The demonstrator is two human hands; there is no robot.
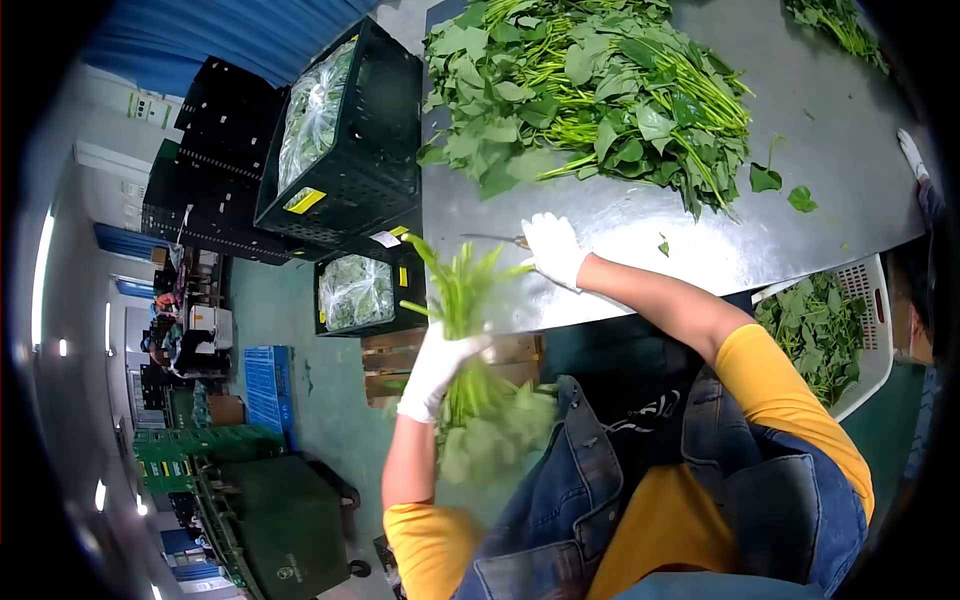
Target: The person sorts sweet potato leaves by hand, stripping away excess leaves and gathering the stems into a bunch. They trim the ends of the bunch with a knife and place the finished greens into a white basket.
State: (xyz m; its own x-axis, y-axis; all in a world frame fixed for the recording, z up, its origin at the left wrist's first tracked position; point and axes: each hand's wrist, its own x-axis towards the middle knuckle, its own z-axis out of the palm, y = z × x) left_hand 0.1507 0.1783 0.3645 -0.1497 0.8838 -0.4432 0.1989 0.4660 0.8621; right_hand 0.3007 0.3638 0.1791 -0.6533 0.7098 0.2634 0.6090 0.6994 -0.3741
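Observation:
My left hand [440, 372], in a white glove, is wrapped round a bunch of leafy green stems [462, 300]. The bunch is off the table's left front edge, cut ends up and blurred leaves hanging down. My right hand [553, 250], also gloved, rests at the metal table [850, 170] with its fingers closed round a small knife [488, 237]. The blade points left, toward the bunch. One stem reaches from the bunch to the right hand. Beyond the hands lies a large pile of greens [620, 90].
Dark crates [385, 150] with bagged greens stand left of the table. A white basket [877, 330] of leaves is at the right, below the table edge. Another person's gloved hand [911, 155] shows at the far right. Loose leaves [802, 199] lie on the tabletop.

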